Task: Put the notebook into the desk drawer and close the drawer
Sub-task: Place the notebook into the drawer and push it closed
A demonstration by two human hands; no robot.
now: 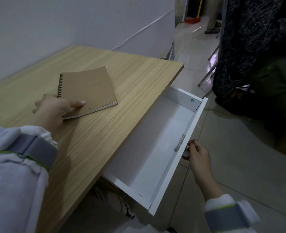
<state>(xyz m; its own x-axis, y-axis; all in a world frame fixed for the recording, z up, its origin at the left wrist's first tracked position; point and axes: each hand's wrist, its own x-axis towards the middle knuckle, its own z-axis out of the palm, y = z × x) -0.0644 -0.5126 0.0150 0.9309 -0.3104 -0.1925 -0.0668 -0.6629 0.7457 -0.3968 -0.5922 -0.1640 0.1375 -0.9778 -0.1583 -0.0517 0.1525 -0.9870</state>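
Observation:
A brown spiral-bound notebook (88,89) lies flat on the wooden desk top (125,78). My left hand (54,110) grips its near corner, thumb on the cover and fingers underneath. Under the desk's right edge the white drawer (187,138) is pulled wide open, and its inside holds nothing. My right hand (198,157) is closed on the drawer's handle at the middle of the front panel; the handle itself is mostly hidden behind the panel and my fingers.
A white wall runs along the desk's far side. To the right is a tiled floor (239,165). A person in dark patterned clothing (256,56) crouches close to the drawer's far end. Metal chair legs (207,76) stand nearby.

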